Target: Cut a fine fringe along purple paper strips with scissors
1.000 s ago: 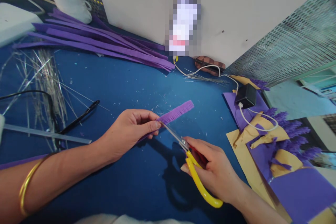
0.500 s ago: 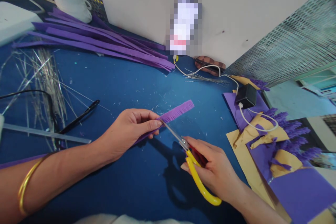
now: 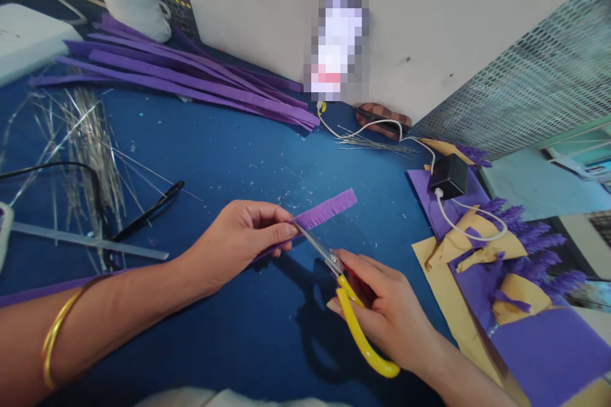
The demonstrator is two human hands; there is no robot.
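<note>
Between the thumb and fingers of my left hand (image 3: pixel 252 233) is a purple strip (image 3: pixel 329 208), its free end fringed with fine cuts and pointing up to the right. My right hand (image 3: pixel 386 308) grips yellow-handled scissors (image 3: pixel 365 337). The scissor blades point up and left, and their tips meet the strip's edge right beside my left thumb. Part of the strip runs hidden beneath my left hand and forearm.
Long purple strips (image 3: pixel 191 79) lie at the back left, near thin wires (image 3: pixel 93 140) and black glasses (image 3: pixel 147 213). A blurred phone (image 3: pixel 337 44) leans at the back. A black adapter (image 3: pixel 449 175) and wrapped purple flowers (image 3: pixel 539 248) lie at right.
The view has shifted slightly. The scissors' handles have swung a little to the left, and the blades stay at the strip. Both hands keep their hold.
</note>
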